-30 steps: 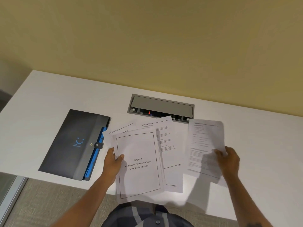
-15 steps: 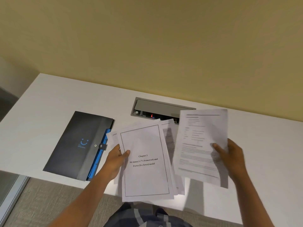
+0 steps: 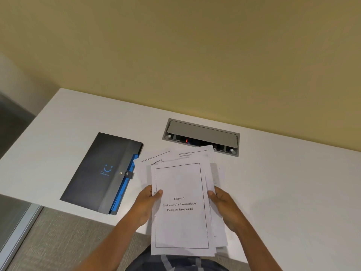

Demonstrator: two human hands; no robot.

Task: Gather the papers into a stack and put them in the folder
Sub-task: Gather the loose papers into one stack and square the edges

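Observation:
A loose stack of white printed papers (image 3: 180, 180) is held over the table's front edge, its top sheet titled "Chapter 3". My left hand (image 3: 145, 205) grips the stack's left edge with the thumb on top. The stack's right edge is gripped by my right hand (image 3: 224, 207). The sheets are fanned unevenly, with corners sticking out at the top and right. A dark grey folder (image 3: 97, 173) with a blue smiley logo and blue inner pockets lies shut on the table, left of the papers.
The white table (image 3: 283, 182) runs along a yellow wall. A grey cable box (image 3: 201, 133) is set into the table behind the papers. Carpet floor and a glass panel lie at the lower left.
My right hand brought its single sheet leftward and joined it to the papers in my left hand. Both hands now hold one stack.

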